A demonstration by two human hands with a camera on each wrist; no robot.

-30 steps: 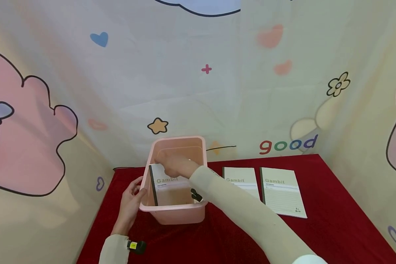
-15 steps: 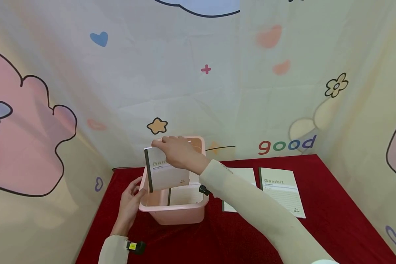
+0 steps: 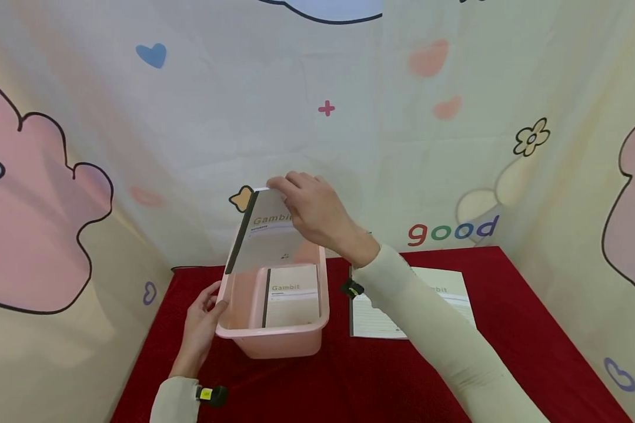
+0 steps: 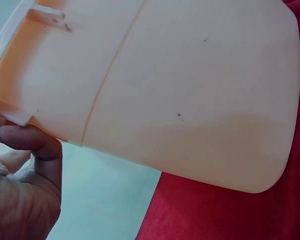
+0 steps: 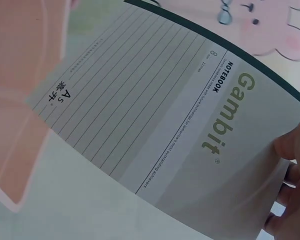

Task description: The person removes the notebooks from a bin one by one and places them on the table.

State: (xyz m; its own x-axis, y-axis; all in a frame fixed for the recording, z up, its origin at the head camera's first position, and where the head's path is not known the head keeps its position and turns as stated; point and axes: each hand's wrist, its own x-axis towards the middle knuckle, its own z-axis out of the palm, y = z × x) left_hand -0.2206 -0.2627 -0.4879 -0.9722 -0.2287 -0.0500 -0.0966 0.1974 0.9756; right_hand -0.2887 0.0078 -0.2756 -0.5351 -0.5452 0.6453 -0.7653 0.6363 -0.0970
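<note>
My right hand (image 3: 317, 211) pinches the top edge of a notebook (image 3: 268, 249), holding it tilted above the pink plastic bin (image 3: 277, 343). In the right wrist view the notebook's lined cover (image 5: 155, 115) reads "Gambit", with a dark spine strip, and the thumb lies over its top corner. Another Gambit notebook (image 3: 292, 302) lies inside the bin, toward its right side. My left hand (image 3: 198, 329) grips the bin's left rim. Close up, in the left wrist view, its fingers (image 4: 37, 137) curl at the rim beside the bin's outer wall (image 4: 190, 100).
Two more notebooks lie right of the bin on the red cloth (image 3: 376, 382): a nearer one (image 3: 373, 323) and a farther one (image 3: 450, 288), both partly hidden by the right sleeve (image 3: 428, 329). A patterned curtain (image 3: 376, 176) rises behind the table.
My right hand has lifted the notebook up out of the bin, tilting it and exposing the notebook beneath. The left hand stays on the rim.
</note>
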